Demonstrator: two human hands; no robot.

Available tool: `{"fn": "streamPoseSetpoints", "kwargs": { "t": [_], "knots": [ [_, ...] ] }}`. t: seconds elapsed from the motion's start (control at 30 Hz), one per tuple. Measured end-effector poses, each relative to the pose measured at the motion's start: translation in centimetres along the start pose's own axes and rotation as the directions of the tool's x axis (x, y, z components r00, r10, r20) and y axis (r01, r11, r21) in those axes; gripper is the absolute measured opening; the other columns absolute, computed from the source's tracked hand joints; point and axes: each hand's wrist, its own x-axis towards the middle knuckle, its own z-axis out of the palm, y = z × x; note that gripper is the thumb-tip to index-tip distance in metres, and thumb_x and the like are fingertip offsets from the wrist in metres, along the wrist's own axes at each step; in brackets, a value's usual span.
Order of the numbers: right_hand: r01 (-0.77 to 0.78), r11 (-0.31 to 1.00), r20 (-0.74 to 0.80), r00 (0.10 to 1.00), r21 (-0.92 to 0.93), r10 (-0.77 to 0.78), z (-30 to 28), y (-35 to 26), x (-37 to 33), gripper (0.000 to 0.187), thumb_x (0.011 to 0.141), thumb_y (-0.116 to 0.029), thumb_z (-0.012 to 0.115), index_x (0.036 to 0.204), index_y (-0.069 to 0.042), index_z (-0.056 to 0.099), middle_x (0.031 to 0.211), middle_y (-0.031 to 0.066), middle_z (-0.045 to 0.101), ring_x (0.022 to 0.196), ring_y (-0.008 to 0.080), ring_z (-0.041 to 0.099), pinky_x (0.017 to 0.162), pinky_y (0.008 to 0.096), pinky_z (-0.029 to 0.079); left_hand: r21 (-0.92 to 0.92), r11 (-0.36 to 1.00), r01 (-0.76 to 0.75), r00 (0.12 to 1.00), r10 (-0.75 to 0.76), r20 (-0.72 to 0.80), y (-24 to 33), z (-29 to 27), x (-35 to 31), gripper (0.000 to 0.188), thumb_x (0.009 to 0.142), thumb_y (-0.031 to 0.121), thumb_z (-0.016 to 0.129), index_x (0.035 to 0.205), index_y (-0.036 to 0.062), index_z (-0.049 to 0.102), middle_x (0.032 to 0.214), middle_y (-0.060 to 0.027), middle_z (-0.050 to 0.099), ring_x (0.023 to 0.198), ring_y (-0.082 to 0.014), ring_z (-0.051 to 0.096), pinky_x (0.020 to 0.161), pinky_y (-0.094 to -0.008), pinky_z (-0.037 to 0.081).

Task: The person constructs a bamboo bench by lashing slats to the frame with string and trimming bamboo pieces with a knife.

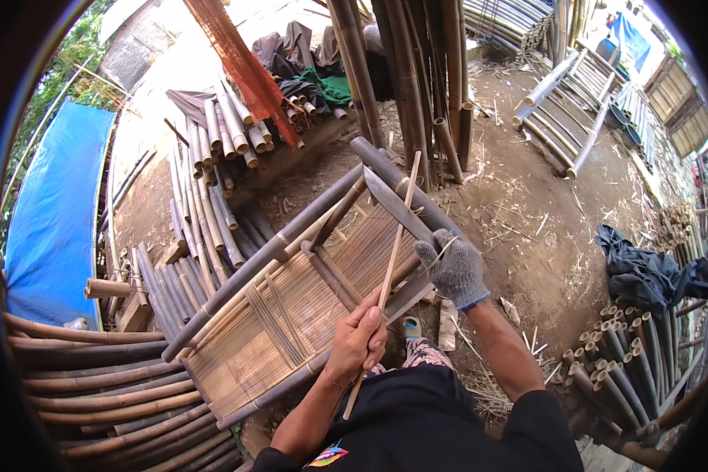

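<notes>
My bare left hand is closed around a long, thin, pale bamboo strip, held slanting from near my lap up past the bamboo bench. My right hand, in a grey knitted glove, is closed to the right of the strip. A thin pale sliver shows at its fingers, and a flat grey blade-like piece lies at its lower left; whether the hand grips that piece I cannot tell. Beneath both hands is the bamboo bench, with a slatted surface and thick dark poles. Several narrow loose strips lie on its slats.
Stacked bamboo poles fill the lower left, with more piles behind the bench. Upright poles stand ahead. A bamboo frame lies at the far right. Cut bamboo tubes and dark cloth are at right. Shavings litter the dirt floor.
</notes>
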Motion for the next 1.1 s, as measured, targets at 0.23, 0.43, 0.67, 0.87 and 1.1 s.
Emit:
{"fn": "streamPoseSetpoints", "kwargs": {
  "t": [0.23,0.43,0.67,0.87,1.1],
  "knots": [
    [-0.123,0.988,-0.078,0.99,-0.098,0.116,1.1,-0.6,2.8,0.051,0.097,-0.056,0.053,0.086,-0.007,0.063,0.075,0.0219,0.064,0.072,0.0445,0.064,0.063,0.0518,0.05,-0.041,0.996,0.079,0.992,-0.075,0.102,1.7,-4.5,-2.1,0.047,0.109,0.025,0.043,0.153,0.008,0.038,0.064,0.0013,0.041,0.039,-0.0054,0.034,0.037,-0.0194,0.034],
    [-0.137,0.985,-0.099,0.987,-0.105,0.127,2.4,-3.3,3.5,0.049,0.097,-0.054,0.054,0.087,-0.007,0.064,0.073,0.0202,0.065,0.07,0.0408,0.066,0.062,0.0495,0.052,-0.031,0.989,0.148,0.976,-0.141,0.165,4.1,-9.1,-3.8,0.048,0.109,0.026,0.043,0.152,0.006,0.038,0.063,0.0017,0.042,0.039,-0.0054,0.035,0.037,-0.0189,0.034],
    [0.044,0.987,-0.07,0.996,-0.153,-0.055,6.2,-8.1,1.4,0.042,0.097,-0.051,0.057,0.088,-0.011,0.067,0.074,0.0152,0.067,0.07,0.0354,0.068,0.066,0.044,0.054,0.034,0.989,0.147,0.976,-0.15,0.16,5.6,-13.8,-4.2,0.049,0.109,0.026,0.045,0.153,0.0075,0.038,0.063,0.0013,0.044,0.04,-0.0055,0.038,0.037,-0.019,0.035],
    [-0.25,0.955,-0.152,0.962,-0.158,0.227,5.2,-4.9,4.4,0.026,0.1,-0.029,0.057,0.089,-0.007,0.065,0.07,0.0149,0.059,0.066,0.021,0.065,0.053,0.0387,0.051,0.193,0.976,0.101,0.987,-0.123,0.103,6.4,-16.1,-5.1,0.046,0.107,0.021,0.047,0.151,0.0082,0.042,0.062,0.0005,0.048,0.041,-0.0063,0.042,0.038,-0.0209,0.038],
    [0.097,0.994,0.049,0.994,-0.059,-0.094,9.9,-14.8,-1.0,0.055,0.092,-0.065,0.055,0.08,-0.012,0.059,0.065,0.0153,0.062,0.063,0.0358,0.067,0.057,0.0479,0.052,0.456,0.888,-0.053,0.987,0.115,-0.109,6.7,-16.6,-3.2,0.043,0.102,0.008,0.053,0.146,0.0089,0.052,0.059,0.0015,0.053,0.044,-0.005,0.045,0.041,-0.0243,0.04]
  ]
}}
